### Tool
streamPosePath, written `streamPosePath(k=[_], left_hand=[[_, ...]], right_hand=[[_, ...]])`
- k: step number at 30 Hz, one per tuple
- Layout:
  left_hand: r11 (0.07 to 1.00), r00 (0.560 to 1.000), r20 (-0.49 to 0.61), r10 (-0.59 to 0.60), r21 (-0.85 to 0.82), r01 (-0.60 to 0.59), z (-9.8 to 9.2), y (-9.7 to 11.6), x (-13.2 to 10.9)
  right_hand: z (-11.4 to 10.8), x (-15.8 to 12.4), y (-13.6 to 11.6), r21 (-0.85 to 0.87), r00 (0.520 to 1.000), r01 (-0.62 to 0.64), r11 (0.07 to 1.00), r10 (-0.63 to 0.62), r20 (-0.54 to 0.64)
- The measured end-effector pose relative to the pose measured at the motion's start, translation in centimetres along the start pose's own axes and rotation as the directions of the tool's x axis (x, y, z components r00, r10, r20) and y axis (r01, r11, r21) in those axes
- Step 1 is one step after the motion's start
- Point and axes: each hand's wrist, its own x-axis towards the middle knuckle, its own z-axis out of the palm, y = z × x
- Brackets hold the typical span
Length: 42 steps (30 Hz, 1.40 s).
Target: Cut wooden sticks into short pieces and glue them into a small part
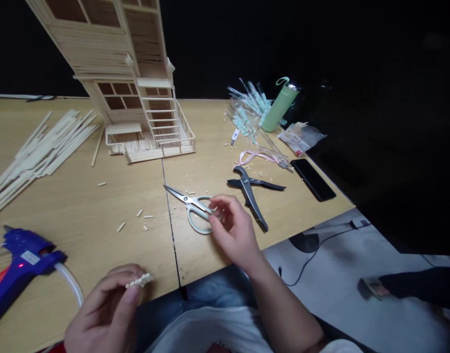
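Note:
My left hand (pixel 107 306) pinches a small row of short pale wooden stick pieces (pixel 139 281) between thumb and fingers, near the table's front edge. At the middle of the table, my right hand (pixel 234 233) has its thumb and fingers curled about the handles of a pair of scissors (pixel 190 201). The scissors lie nearly flat, blades pointing to the far left; my fingers hide part of the handles. Just right of that hand lie dark-handled cutters (pixel 247 189). A blue glue gun (pixel 24 264) with a small red light rests left of my left hand.
A wooden stick model house (pixel 114 105) stands at the back. Left of it lie loose flat sticks (pixel 50 147). Toward the right are clear-wrapped glue sticks (pixel 249 110), a green bottle (pixel 281 105), a plastic bag (pixel 302 137) and a phone (pixel 313 180). Wooden offcuts (pixel 120 226) are scattered around.

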Motion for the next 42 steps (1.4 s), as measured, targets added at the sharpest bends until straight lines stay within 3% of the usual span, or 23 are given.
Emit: streamPosePath(k=[3,6,9,15,18,21,24,27,29,32,34,37,39,40,42], left_hand=[[1.0,1.0,-0.002,-0.007,0.01,0.007,0.4,0.8,0.0],[1.0,1.0,-0.002,-0.017,0.013,0.017,0.6,1.5,0.0],[1.0,1.0,-0.008,-0.02,0.004,0.02,0.5,1.5,0.0],[0.999,0.999,0.025,0.039,-0.019,-0.039,0.3,1.1,0.2],[0.999,0.998,0.04,0.05,-0.015,-0.05,0.2,1.0,0.3],[0.998,0.997,0.045,0.068,0.013,-0.069,0.0,1.1,0.3],[0.995,0.994,0.045,0.097,0.032,-0.098,0.1,1.2,0.4],[0.993,0.993,0.036,0.109,0.036,-0.111,0.3,1.4,0.6],[0.993,0.993,0.028,0.114,0.029,-0.115,0.4,1.4,0.6],[0.994,0.993,0.034,0.111,0.013,-0.111,0.3,1.2,0.5],[0.994,0.993,0.043,0.106,0.006,-0.107,0.2,1.0,0.5],[0.996,0.995,0.047,0.093,-0.011,-0.092,-0.1,0.6,0.4],[0.997,0.996,0.043,0.08,-0.024,-0.079,-0.2,0.4,0.4],[0.997,0.996,0.042,0.072,-0.028,-0.071,-0.3,0.4,0.4],[0.997,0.997,0.041,0.071,-0.039,-0.07,-0.5,0.3,0.4]], right_hand=[[0.3,0.4,-0.2,-0.531,0.991,0.116,0.839,-0.062,0.118],[0.6,1.2,-0.8,-0.737,0.982,0.104,0.668,0.048,0.182],[0.3,2.2,-1.5,-0.774,0.973,0.091,0.626,0.108,0.202],[0.8,0.2,-2.6,-0.599,0.971,0.107,0.794,0.045,0.233],[1.4,-1.0,-2.3,-0.576,0.974,0.131,0.807,0.004,0.228],[0.3,-0.1,-1.2,-0.667,0.999,0.04,0.744,-0.006,0.052],[-2.1,2.3,0.0,-0.783,0.995,-0.077,0.617,-0.002,-0.1],[-3.8,4.1,0.8,-0.856,0.991,-0.122,0.503,0.008,-0.136],[-3.8,4.3,1.0,-0.867,0.99,-0.098,0.489,-0.036,-0.133],[-1.8,3.7,0.6,-0.846,0.992,0.034,0.531,-0.124,-0.038],[0.4,3.0,0.1,-0.8,0.975,0.217,0.559,-0.16,0.153],[3.5,2.5,-0.3,-0.651,0.837,0.516,0.557,-0.164,0.522],[4.5,2.7,0.0,-0.611,0.773,0.569,0.551,-0.103,0.626],[4.6,2.9,0.2,-0.622,0.768,0.562,0.545,-0.063,0.638],[3.9,3.6,0.6,-0.696,0.802,0.502,0.513,0.025,0.597]])
